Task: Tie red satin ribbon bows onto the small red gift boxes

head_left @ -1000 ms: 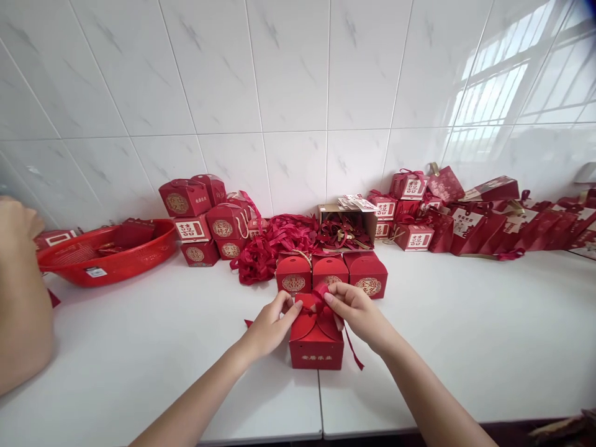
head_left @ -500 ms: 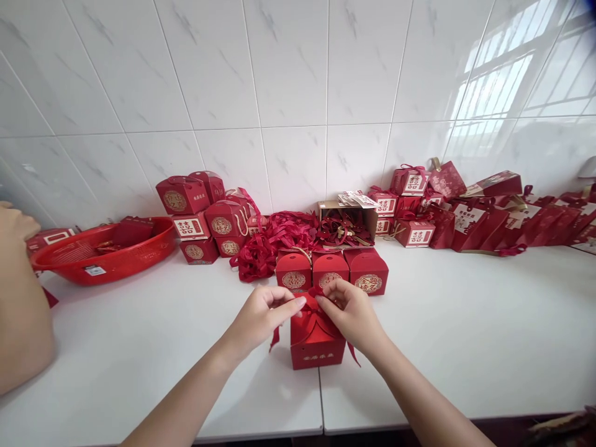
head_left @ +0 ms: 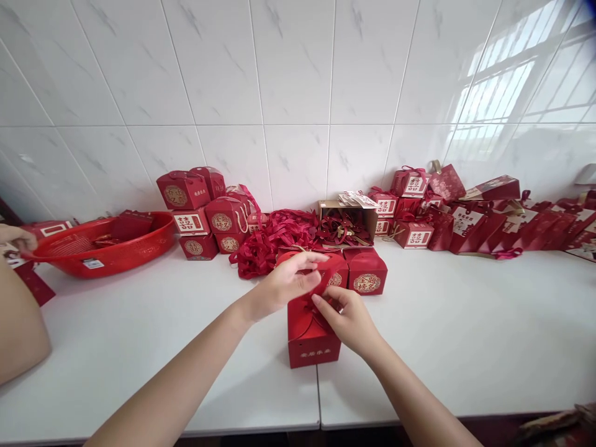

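Note:
A red gift box [head_left: 313,351] with curved interlocking top flaps and gold characters stands upright on the white table. Over its top, my right hand [head_left: 347,313] pinches a red ribbon [head_left: 327,276]. My left hand [head_left: 291,282] is raised just above and to the left, slightly smeared by motion, with the ribbon at its thumb and fingers. The ribbon's knot or crossing on the lid is mostly hidden by my fingers. Right behind stand more red boxes [head_left: 367,273], partly covered by my left hand.
A heap of red ribbons [head_left: 284,236] and a cardboard box [head_left: 348,226] of ribbon pieces lie near the tiled wall. Stacked red boxes [head_left: 186,192] and a red plastic basket [head_left: 112,248] are on the left, beside another person's arm [head_left: 18,316]. Red gift bags [head_left: 488,223] line the right.
My left hand has risen and moved right, drawing ribbon upward. My right hand stays at the box top. The box has shifted slightly left in view. The other person's hand is now at the basket's rim.

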`<state>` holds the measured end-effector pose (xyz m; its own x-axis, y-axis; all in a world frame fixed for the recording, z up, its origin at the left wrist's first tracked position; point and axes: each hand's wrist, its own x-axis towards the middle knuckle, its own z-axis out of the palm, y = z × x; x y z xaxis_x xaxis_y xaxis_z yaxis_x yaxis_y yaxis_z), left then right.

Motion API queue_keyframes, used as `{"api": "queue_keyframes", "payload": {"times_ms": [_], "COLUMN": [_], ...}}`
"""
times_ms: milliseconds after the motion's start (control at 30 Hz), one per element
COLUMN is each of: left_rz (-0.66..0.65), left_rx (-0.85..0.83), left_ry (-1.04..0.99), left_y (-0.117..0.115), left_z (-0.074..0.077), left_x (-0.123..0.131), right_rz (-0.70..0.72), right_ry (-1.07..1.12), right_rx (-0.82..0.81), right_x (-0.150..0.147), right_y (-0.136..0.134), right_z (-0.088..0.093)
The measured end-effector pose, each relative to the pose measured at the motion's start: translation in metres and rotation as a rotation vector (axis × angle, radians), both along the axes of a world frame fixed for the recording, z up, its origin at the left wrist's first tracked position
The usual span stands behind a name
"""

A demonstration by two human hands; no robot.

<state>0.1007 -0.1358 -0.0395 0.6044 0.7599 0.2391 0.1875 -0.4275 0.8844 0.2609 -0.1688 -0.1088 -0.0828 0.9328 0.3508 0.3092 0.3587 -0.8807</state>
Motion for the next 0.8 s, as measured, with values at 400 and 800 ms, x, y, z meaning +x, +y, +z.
{"api": "queue_keyframes", "payload": {"times_ms": [400, 800], "left_rz": [0.371, 0.406], "left_rx": [0.331, 0.409], "left_ry": [-0.042, 0.008], "left_y": [-0.012, -0.004], "left_z": [-0.06, -0.067], "left_x": [-0.006, -0.007], "right_rz": [-0.137, -0.093], "right_ry": [0.231, -0.156], "right_rx": [0.01, 0.101], "right_x": [-0.004, 0.001], "right_y": [-0.002, -0.007], "right_z": [-0.009, -0.006]}}
